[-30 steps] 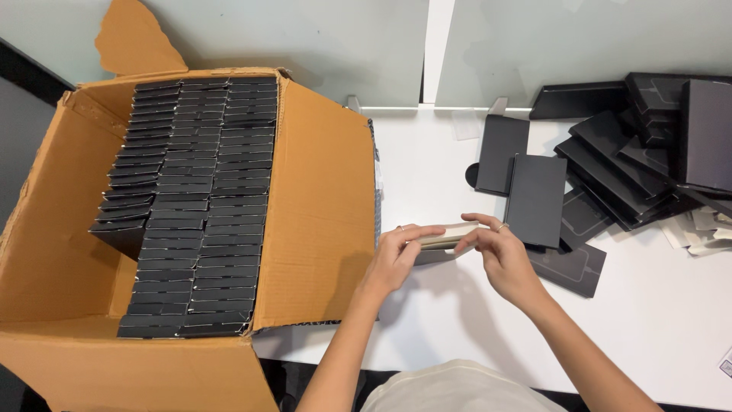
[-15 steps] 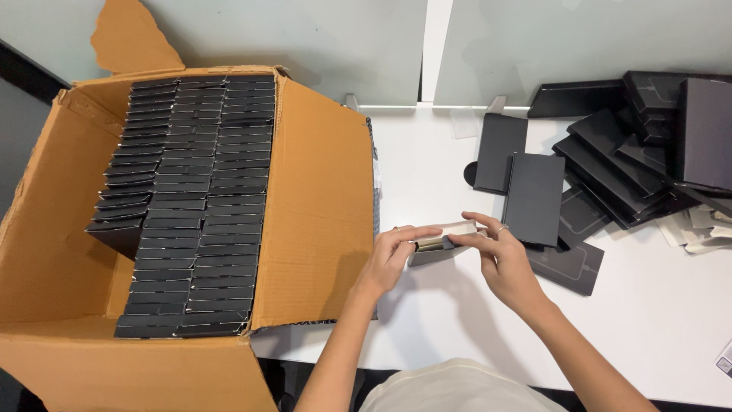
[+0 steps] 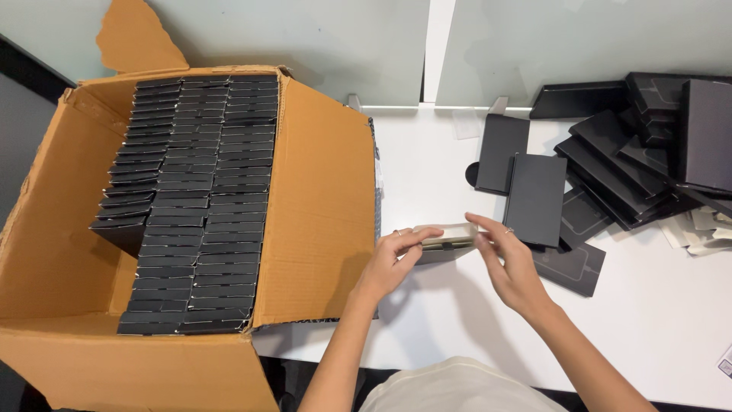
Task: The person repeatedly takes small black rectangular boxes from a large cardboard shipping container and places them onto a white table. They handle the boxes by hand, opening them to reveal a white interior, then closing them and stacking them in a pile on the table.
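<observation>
1. Left hand (image 3: 390,263) – fingers pinched on left end of pale flat item (image 3: 446,236); grip narrow, ring on one finger.
2. Right hand (image 3: 512,263) – fingertips closed on the item's right end, thumb under. Both hands hold it between them, just above the tabletop (image 3: 427,320), near the front edge.
3. Pale item – thin, beige/clear, seems to sit on or in a small dark tray; can't tell which. Risk: held by the ends only w/ fingertips, so a slip on either side likely drops it on the tabletop; a twist btwn hands could bend it.
4. Carton (image 3: 313,206) – big, brown, open, just left of left hand; packed w/ rows of black boxes (image 3: 187,198). Risk: it overhangs the tabletop's front edge; an elbow knock could shift it.
5. Black sleeve (image 3: 535,200) – upright-ish, just beyond right hand; a second one (image 3: 499,152) behind it. Risk: right-hand knuckles close, could tip it.
6. Black pile (image 3: 648,152) – loose stack, far right, leaning; may slide if bumped.
7. Paper scraps (image 3: 705,229) – right edge.
</observation>
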